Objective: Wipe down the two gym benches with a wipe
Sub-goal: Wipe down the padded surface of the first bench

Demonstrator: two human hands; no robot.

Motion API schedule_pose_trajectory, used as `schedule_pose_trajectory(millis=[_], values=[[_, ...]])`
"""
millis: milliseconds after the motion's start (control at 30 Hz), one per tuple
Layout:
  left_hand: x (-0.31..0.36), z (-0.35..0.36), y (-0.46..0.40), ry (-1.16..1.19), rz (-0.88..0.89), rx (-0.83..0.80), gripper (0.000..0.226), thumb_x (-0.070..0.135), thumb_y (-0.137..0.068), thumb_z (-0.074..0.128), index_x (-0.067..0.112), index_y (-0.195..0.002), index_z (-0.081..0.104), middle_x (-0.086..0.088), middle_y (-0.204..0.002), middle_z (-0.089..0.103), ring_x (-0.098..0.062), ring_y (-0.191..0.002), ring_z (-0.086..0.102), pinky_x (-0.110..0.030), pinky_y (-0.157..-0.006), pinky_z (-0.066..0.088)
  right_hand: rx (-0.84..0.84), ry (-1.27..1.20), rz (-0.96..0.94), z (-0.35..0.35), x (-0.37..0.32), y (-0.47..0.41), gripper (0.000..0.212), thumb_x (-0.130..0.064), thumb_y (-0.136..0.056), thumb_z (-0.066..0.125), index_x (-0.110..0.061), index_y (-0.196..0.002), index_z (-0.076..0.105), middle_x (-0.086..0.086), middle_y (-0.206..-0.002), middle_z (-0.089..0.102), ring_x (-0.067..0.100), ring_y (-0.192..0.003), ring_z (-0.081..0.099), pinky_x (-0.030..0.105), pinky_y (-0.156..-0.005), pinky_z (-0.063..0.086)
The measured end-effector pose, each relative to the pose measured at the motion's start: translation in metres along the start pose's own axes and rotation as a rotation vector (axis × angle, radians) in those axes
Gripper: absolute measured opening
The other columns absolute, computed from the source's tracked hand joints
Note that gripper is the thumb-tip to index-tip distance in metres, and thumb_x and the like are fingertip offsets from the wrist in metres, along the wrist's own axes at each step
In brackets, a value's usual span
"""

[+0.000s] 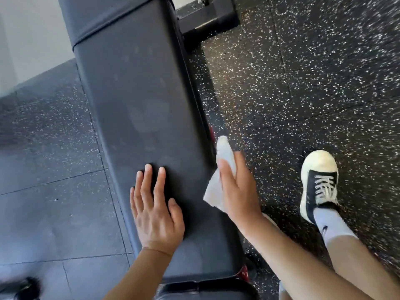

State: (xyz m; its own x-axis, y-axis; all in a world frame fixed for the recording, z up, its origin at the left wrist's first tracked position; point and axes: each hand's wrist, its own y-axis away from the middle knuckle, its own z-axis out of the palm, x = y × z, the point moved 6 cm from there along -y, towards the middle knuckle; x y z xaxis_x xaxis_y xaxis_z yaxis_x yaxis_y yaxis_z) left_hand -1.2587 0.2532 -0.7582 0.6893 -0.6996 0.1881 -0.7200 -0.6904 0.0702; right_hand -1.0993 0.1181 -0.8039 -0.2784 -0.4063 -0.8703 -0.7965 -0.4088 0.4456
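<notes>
Left hand (154, 210) lies flat and open on the bench (138, 100) pad near its close end, while right hand (234, 187) clutches a white wipe (213, 191) against the bench's right edge.

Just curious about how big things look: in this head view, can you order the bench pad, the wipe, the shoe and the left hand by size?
1. Bench pad, by far.
2. Left hand and shoe look alike; the hand is nearer.
3. Wipe, partly hidden.

L hand (154, 215) flat, fingers spread, palm down; R hand (236, 189) grip closed, arm extended fwd.
</notes>
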Motion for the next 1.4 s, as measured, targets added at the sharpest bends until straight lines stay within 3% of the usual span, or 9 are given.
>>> schedule_pose_trajectory(millis=[67,300,467,667,767,967,1167,1300,1400], values=[[0.001,0.001,-0.001,-0.009,0.004,-0.001,0.069,0.026,-0.094,0.039,0.019,-0.163,0.034,-0.006,-0.174,0.023,-0.030,-0.162,0.018,-0.059,-0.127,0.020,-0.022,0.039,0.062,-0.012,0.021,0.038,0.027,-0.045,-0.103,0.042,-0.022,-0.091,0.045,-0.005,-0.074,0.051,0.022,-0.073,0.053,0.054,-0.075,0.047],[0.004,0.000,-0.001,-0.004,0.007,-0.001,0.068,0.026,-0.095,0.038,0.019,-0.163,0.032,-0.004,-0.174,0.020,-0.029,-0.162,0.016,-0.058,-0.128,0.018,0.015,-0.010,0.037,0.003,-0.016,-0.017,0.027,-0.046,-0.101,0.044,-0.029,-0.081,0.035,-0.012,-0.066,0.049,0.013,-0.063,0.044,0.042,-0.064,0.036],[0.005,0.000,-0.001,-0.004,0.010,-0.009,0.068,0.025,-0.096,0.037,0.017,-0.163,0.033,-0.008,-0.173,0.022,-0.030,-0.162,0.016,-0.057,-0.129,0.017,0.051,-0.101,0.003,0.021,-0.048,-0.082,0.023,-0.036,-0.105,0.049,-0.024,-0.086,0.042,-0.011,-0.070,0.051,0.022,-0.070,0.053,0.052,-0.074,0.049],[0.008,-0.002,0.000,0.009,-0.007,-0.015,0.069,0.024,-0.094,0.038,0.016,-0.163,0.033,-0.007,-0.174,0.022,-0.032,-0.162,0.016,-0.060,-0.127,0.018,0.003,-0.010,0.032,-0.012,0.017,0.038,0.024,-0.043,-0.105,0.044,-0.026,-0.089,0.041,-0.012,-0.070,0.045,0.014,-0.067,0.046,0.043,-0.066,0.041],[0.008,-0.003,-0.002,0.005,-0.006,-0.019,0.070,0.024,-0.094,0.040,0.017,-0.163,0.033,-0.007,-0.174,0.021,-0.031,-0.162,0.016,-0.059,-0.128,0.018,-0.010,0.026,0.083,-0.025,0.052,0.103,0.030,-0.049,-0.106,0.040,-0.022,-0.097,0.048,-0.007,-0.077,0.050,0.018,-0.074,0.052,0.050,-0.072,0.046],[0.006,-0.002,-0.001,0.011,0.005,0.005,0.072,0.024,-0.092,0.042,0.019,-0.163,0.033,-0.005,-0.174,0.022,-0.030,-0.162,0.016,-0.055,-0.129,0.017,0.060,0.065,0.083,-0.021,0.038,0.088,0.022,-0.041,-0.103,0.041,-0.030,-0.085,0.040,-0.010,-0.071,0.047,0.013,-0.067,0.045,0.039,-0.066,0.040],[0.002,0.000,0.003,0.015,-0.018,0.007,0.071,0.026,-0.093,0.041,0.024,-0.164,0.031,-0.001,-0.175,0.020,-0.026,-0.162,0.015,-0.054,-0.129,0.016,0.161,0.156,-0.237,0.014,-0.059,-0.042,0.022,-0.033,-0.100,0.053,-0.012,-0.094,0.049,-0.001,-0.090,0.053,0.022,-0.078,0.047,0.045,-0.071,0.040],[0.002,-0.001,0.002,0.004,-0.028,-0.002,0.071,0.028,-0.094,0.040,0.025,-0.164,0.031,0.000,-0.175,0.019,-0.025,-0.163,0.015,-0.053,-0.130,0.015,0.087,0.559,-0.662,0.050,-0.126,-0.084,0.020,-0.022,-0.087,0.074,-0.008,-0.098,0.067,0.011,-0.104,0.058,0.030,-0.086,0.057,0.040,-0.069,0.043],[0.004,-0.002,0.001,0.017,-0.030,-0.010,0.071,0.028,-0.094,0.040,0.026,-0.165,0.030,-0.001,-0.175,0.021,-0.024,-0.163,0.013,-0.051,-0.131,0.014,-0.023,0.800,-0.814,0.074,-0.138,-0.068,0.013,-0.023,-0.087,0.071,-0.013,-0.096,0.069,0.007,-0.102,0.062,0.029,-0.087,0.059,0.043,-0.069,0.041]])
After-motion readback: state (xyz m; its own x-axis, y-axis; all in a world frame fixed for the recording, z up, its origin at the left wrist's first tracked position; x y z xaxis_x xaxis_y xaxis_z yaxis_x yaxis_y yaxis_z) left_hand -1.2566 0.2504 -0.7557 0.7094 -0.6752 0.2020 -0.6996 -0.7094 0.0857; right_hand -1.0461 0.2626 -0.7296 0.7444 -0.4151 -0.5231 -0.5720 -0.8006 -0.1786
